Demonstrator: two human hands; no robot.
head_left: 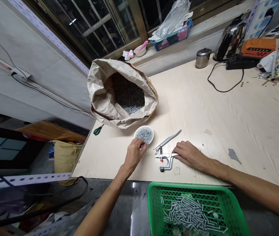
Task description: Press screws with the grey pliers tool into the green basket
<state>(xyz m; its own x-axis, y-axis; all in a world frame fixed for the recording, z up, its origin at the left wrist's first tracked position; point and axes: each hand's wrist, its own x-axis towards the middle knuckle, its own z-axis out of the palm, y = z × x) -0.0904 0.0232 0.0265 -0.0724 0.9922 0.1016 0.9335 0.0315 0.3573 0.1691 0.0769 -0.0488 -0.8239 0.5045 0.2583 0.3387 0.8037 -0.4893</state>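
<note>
My left hand is at the near rim of a small white bowl full of small shiny metal screws. Its fingers are closed in a pinch, and what they hold, if anything, cannot be made out. My right hand rests on the table with its fingers round the end of one handle of silver snap pliers. The pliers' other handle is spread away, with a spring and a red tip at the jaw. Below the table edge, a green plastic basket holds many screws with sleeve-like bodies.
A large woven sack of dark and shiny screws stands behind the bowl. Green-handled scissors lie at the left edge. At the back right are a metal canister, a kettle and an orange-and-black device near a black cable.
</note>
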